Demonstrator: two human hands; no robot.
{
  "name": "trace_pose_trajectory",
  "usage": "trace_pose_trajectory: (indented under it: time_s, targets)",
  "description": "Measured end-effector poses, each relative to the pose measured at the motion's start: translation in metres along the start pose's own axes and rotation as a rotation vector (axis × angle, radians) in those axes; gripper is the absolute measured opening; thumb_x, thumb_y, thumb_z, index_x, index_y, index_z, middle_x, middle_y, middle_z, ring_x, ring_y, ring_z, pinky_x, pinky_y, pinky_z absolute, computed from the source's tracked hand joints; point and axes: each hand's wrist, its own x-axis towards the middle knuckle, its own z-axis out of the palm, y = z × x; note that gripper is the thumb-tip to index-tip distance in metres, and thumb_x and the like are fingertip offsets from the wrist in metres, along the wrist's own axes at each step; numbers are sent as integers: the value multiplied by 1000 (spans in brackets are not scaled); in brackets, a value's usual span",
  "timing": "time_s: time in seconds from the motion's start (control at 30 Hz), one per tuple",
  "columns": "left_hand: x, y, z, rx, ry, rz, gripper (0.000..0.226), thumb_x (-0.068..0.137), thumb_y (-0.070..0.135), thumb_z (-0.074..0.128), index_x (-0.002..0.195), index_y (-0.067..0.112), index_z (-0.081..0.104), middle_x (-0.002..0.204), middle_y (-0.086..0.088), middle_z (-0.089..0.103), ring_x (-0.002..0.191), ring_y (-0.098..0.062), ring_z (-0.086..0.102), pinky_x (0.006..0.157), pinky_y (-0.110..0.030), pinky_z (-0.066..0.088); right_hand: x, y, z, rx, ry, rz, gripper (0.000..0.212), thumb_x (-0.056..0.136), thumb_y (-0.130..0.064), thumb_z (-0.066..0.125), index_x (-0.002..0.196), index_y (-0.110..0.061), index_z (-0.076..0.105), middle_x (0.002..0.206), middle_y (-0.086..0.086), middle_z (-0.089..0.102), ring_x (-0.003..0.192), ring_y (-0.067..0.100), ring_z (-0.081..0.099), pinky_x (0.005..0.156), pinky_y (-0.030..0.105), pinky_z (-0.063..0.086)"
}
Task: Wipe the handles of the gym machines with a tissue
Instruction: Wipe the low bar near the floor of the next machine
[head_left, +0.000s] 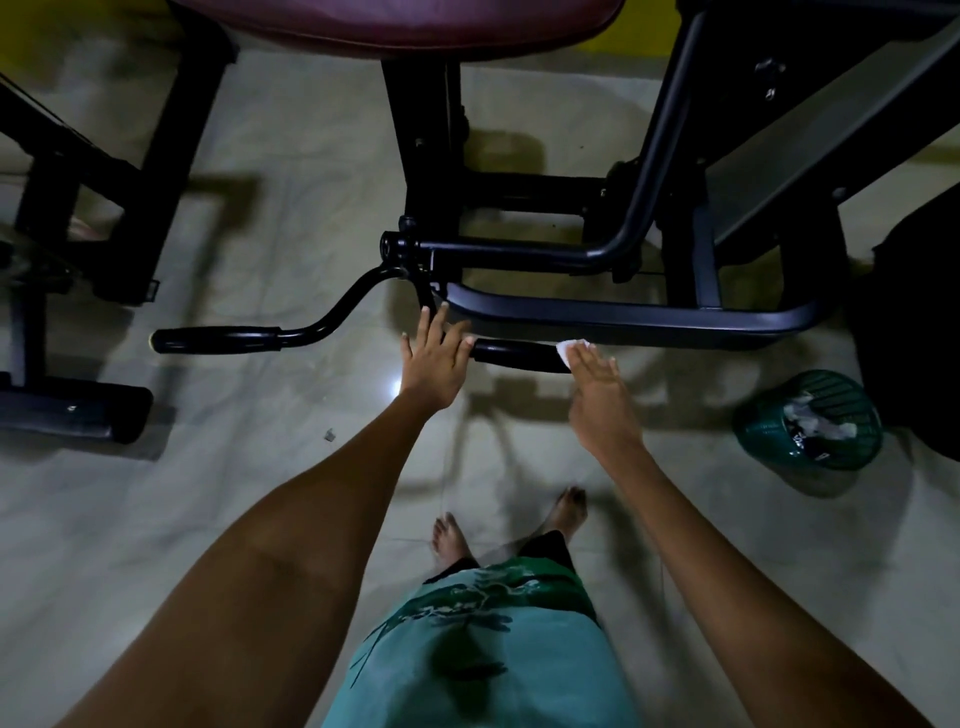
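Observation:
A black gym machine stands in front of me with two padded black handles. The right handle (514, 355) lies between my hands. My left hand (434, 364) is spread with straight fingers, resting at the handle's left end near the bar joint. My right hand (597, 389) lies flat at the handle's right end, pressing a small white tissue (571, 347) onto it. The left handle (215, 340) juts out to the left on a curved bar, untouched.
A green mesh waste basket (808, 421) with crumpled paper sits on the floor at the right. A maroon seat pad (400, 23) hangs above the machine frame (623, 317). Another black bench frame (78, 249) stands at the left. My bare feet (452, 535) are on pale tiles.

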Motion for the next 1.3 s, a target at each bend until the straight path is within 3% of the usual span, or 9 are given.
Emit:
trace_pose_trajectory:
  time_s: [0.23, 0.43, 0.53, 0.7, 0.8, 0.97, 1.1, 1.3]
  targets:
    - [1, -2, -4, -44, -100, -17, 49, 103, 36, 22, 151, 30, 14, 160, 1, -3, 146, -20, -11, 113, -56, 9, -4, -7, 4, 31, 30, 2, 72, 77, 18, 36, 145, -4, 27, 153, 13, 25, 144, 22, 17, 116, 27, 2]
    - [3, -5, -5, -117, -111, -14, 50, 103, 34, 26, 151, 29, 14, 159, 0, 3, 146, -20, -10, 108, -55, 23, 2, -23, 10, 9, 38, 44, 71, 78, 16, 37, 146, -2, 23, 153, 14, 23, 144, 25, 16, 117, 28, 3]
    - [2, -4, -7, -129, -121, -21, 50, 103, 34, 26, 151, 30, 13, 159, 0, 5, 146, -19, -10, 108, -54, 23, -11, -21, 11, 10, 18, -56, 75, 75, 19, 37, 145, -4, 26, 153, 11, 21, 144, 25, 15, 114, 25, 0]
    - [3, -4, -7, -142, -121, -24, 48, 103, 35, 26, 150, 32, 16, 159, 1, 5, 146, -18, -11, 108, -55, 23, -6, -15, 7, 27, 84, 95, 74, 76, 20, 35, 145, -3, 23, 153, 12, 24, 144, 21, 15, 115, 24, 0]
    - [3, -3, -6, -155, -132, -41, 48, 103, 35, 25, 150, 33, 15, 159, 3, 5, 145, -17, -13, 108, -56, 22, -1, -22, 14, 28, 52, 50, 75, 75, 21, 34, 145, -3, 21, 153, 14, 22, 145, 23, 13, 115, 25, -1]
    - [2, -2, -7, -160, -118, -38, 49, 103, 35, 26, 151, 30, 15, 159, 1, 6, 146, -17, -12, 108, -55, 22, -12, -6, 11, 48, 73, 7, 72, 73, 23, 37, 141, 0, 32, 149, 16, 31, 141, 29, 24, 116, 31, 9]
    - [3, -3, -6, -161, -123, -37, 50, 103, 35, 26, 151, 29, 13, 159, 1, 6, 146, -18, -13, 109, -55, 21, 8, -22, 9, 15, 25, 89, 73, 77, 21, 33, 145, -3, 22, 153, 14, 25, 144, 22, 14, 119, 29, 6]
    - [3, -2, -11, -154, -154, -41, 50, 103, 36, 25, 151, 30, 13, 159, 1, 6, 146, -18, -13, 109, -55, 20, -10, -12, 10, -8, 59, -8, 75, 74, 22, 34, 144, -3, 26, 153, 14, 24, 144, 24, 17, 116, 26, 4]
